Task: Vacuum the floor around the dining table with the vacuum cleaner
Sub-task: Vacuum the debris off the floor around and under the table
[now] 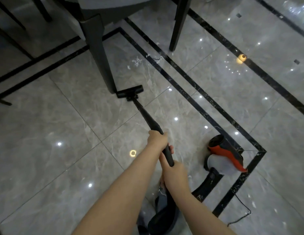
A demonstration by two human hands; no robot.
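both arms outstretched, left grip (157, 139) ahead, right grip (175, 172) behind, fingers curled

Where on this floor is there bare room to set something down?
The tiles left of the wand, between the black floor border and the picture's near left edge, lie bare. It is crowded ahead, by the chair leg, floor head and white scraps, and at right, around the red vacuum body and its cord.
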